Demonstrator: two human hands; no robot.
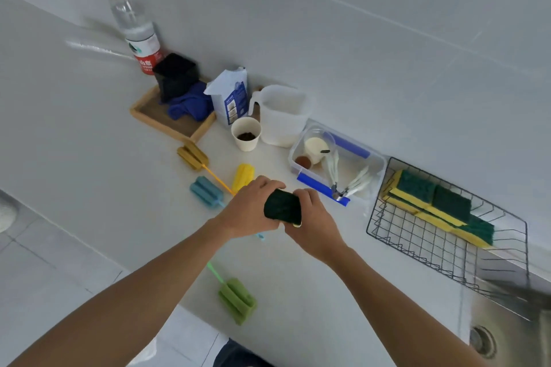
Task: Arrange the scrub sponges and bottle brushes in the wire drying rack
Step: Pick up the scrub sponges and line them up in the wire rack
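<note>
Both my hands grip one scrub sponge [281, 207], dark green face up with a sliver of yellow below, above the counter's middle. My left hand [250, 208] holds its left side and my right hand [313, 223] its right. The black wire drying rack [417, 247] sits to the right, with several green-and-yellow sponges [432, 202] lined along its far side. Bottle brushes lie on the counter: a mustard one [193, 155], a yellow one [243, 177], a blue one [206, 191] and a green one [237, 299] near the front edge.
A clear tub with blue clips [337, 164], a paper cup [246, 133], a white jug [283, 116], a carton [231, 98], a wooden tray [173, 119] and a water bottle [134, 24] stand along the wall. A steel sink [507, 334] lies at lower right.
</note>
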